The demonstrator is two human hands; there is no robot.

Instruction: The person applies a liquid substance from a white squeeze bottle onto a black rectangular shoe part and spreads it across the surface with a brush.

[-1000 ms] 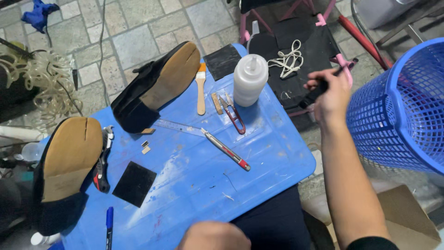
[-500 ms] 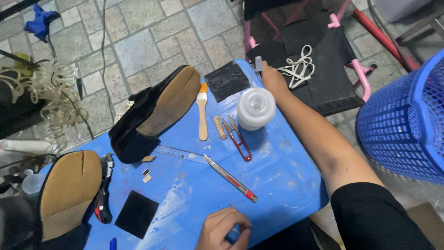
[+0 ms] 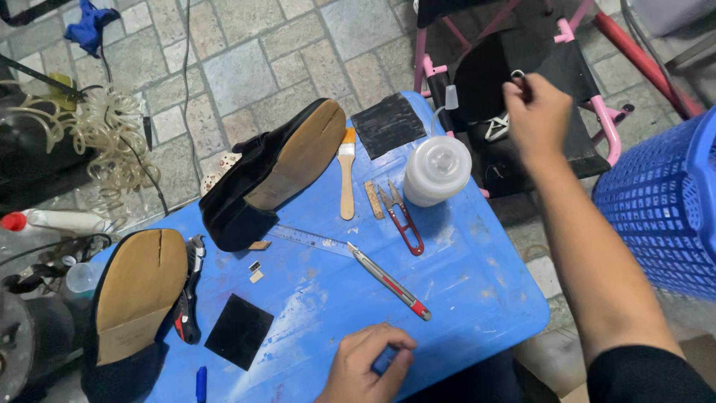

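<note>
My right hand [image 3: 535, 113] hovers over the black seat of a pink-framed chair [image 3: 567, 71], fingers pinched on a small dark object with a metal ring [image 3: 519, 77]. My left hand [image 3: 367, 364] rests curled on the near edge of the blue table [image 3: 477, 283], holding nothing I can see. A white glue bottle [image 3: 436, 169] stands at the table's far right corner, just left of my right forearm. A red-handled utility knife [image 3: 389, 281] lies slantwise in front of my left hand.
An upturned black shoe with a tan sole [image 3: 287, 168], a second one [image 3: 140, 292], a brush [image 3: 347, 173], red snips [image 3: 403, 221], a metal ruler [image 3: 309, 237] and black rubber pieces [image 3: 239, 329] are on the table. A blue basket [image 3: 664, 201] stands at the right.
My right hand has moved from beside the glue bottle up and right to over the chair seat. My left hand has stayed at the table's near edge.
</note>
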